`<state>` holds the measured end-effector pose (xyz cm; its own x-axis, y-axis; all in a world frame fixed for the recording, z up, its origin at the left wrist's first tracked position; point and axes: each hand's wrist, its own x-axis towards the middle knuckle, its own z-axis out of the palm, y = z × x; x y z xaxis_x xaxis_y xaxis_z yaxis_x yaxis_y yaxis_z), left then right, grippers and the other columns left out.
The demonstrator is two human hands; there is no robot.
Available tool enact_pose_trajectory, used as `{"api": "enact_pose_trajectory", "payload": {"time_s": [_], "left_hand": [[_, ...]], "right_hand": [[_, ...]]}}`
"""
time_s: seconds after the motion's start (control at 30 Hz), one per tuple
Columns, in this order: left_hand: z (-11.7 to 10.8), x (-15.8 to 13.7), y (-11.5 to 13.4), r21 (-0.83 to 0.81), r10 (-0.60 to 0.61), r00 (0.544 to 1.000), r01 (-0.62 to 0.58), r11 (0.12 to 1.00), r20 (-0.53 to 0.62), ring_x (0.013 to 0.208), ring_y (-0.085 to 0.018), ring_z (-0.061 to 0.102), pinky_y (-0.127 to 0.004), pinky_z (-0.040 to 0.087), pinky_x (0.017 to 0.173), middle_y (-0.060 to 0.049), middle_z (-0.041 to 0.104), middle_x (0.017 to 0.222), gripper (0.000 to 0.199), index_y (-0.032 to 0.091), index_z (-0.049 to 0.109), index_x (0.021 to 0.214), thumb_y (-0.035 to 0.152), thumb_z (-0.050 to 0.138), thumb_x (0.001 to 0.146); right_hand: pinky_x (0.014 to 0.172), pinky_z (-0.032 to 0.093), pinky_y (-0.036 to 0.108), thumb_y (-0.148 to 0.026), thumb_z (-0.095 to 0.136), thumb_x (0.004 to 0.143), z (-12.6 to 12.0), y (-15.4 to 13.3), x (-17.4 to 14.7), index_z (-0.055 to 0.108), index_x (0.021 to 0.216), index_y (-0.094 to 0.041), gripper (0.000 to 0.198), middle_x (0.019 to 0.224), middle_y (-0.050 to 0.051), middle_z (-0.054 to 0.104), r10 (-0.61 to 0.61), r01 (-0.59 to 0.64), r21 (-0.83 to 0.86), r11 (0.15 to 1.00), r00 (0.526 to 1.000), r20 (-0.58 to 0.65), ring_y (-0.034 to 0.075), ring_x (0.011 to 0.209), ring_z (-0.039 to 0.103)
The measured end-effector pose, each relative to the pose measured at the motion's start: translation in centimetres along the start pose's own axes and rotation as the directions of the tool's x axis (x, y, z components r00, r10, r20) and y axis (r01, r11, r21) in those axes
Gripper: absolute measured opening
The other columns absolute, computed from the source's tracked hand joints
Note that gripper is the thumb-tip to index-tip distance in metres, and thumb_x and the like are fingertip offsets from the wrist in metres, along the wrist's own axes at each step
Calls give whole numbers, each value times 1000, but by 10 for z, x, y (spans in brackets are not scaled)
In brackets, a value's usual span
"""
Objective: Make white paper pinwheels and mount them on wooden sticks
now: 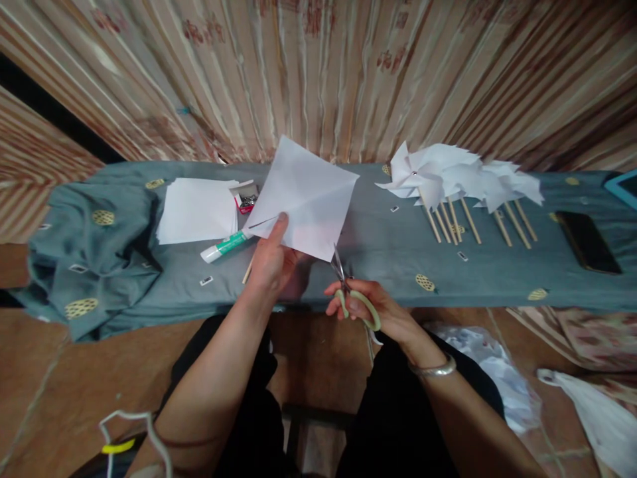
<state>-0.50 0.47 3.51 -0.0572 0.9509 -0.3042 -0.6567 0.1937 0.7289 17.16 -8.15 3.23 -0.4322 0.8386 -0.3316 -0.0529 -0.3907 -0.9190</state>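
My left hand (pixel 273 259) grips a square sheet of white paper (pixel 311 192) near its lower left edge, thumb on top. A slit runs inward from the sheet's left corner, and faint creases cross it. In my right hand (pixel 371 305) are scissors (pixel 372 312) with pale green handles, fingers through the loops. Their blades are parted at the sheet's lower corner. A white and green glue stick (pixel 223 247) lies just left of my left hand. Beside it are a stack of white paper (pixel 199 209) and a small red box of metal pins (pixel 245 199).
Several white paper pinwheels (pixel 448 172) on wooden sticks lie right of centre on the cloth-covered table (pixel 393 265). A black phone (pixel 588 242) rests at the right, near a blue-edged device (pixel 624 187). Bunched cloth (pixel 99 252) covers the left end. A plastic bag (pixel 492 372) sits on the floor.
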Motion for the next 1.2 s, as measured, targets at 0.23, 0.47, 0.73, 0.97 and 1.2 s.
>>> {"api": "enact_pose_trajectory", "payload": {"time_s": [0.23, 0.47, 0.73, 0.97, 1.2], "left_hand": [[2, -3, -3, 9, -3, 1000, 2, 1000, 6, 100, -22, 70, -33, 59, 86, -9, 72, 116, 37, 18, 62, 117, 32, 72, 83], [3, -5, -3, 22, -24, 1000, 24, 999, 12, 98, -22, 71, -34, 60, 85, -9, 72, 116, 35, 17, 61, 116, 31, 69, 85], [4, -6, -4, 12, -39, 999, 39, 999, 2, 96, -22, 71, -38, 59, 89, -10, 73, 115, 30, 16, 62, 114, 28, 66, 87], [5, -7, -4, -15, -42, 999, 42, 999, 3, 96, -22, 72, -39, 58, 92, -9, 74, 112, 33, 17, 62, 117, 27, 68, 86], [8, -8, -3, -50, -38, 999, 38, 998, -2, 99, -21, 72, -38, 56, 96, -8, 76, 105, 24, 16, 64, 114, 21, 61, 91]], "right_hand": [[64, 49, 27, -69, 72, 69, 2, 0, 4, 66, 102, -17, 62, 80, 4, 71, -18, 17, -63, 998, 1000, -17, 13, 66, 62], [66, 51, 28, -66, 74, 69, 2, 0, 6, 65, 101, -17, 59, 81, 4, 71, 1, -2, -74, 997, 1000, -13, 13, 68, 62], [68, 53, 29, -66, 74, 69, 3, -1, 6, 66, 100, -17, 58, 80, 3, 69, -4, 3, -61, 998, 1000, -26, 13, 67, 63], [67, 53, 28, -69, 74, 67, 2, 1, 8, 64, 102, -15, 65, 80, 4, 68, -5, 4, -67, 998, 1000, -18, 12, 67, 62], [61, 48, 27, -69, 74, 67, 2, 2, 8, 64, 100, -16, 63, 78, 3, 68, -25, 24, -90, 996, 1000, -12, 11, 64, 59]]}}
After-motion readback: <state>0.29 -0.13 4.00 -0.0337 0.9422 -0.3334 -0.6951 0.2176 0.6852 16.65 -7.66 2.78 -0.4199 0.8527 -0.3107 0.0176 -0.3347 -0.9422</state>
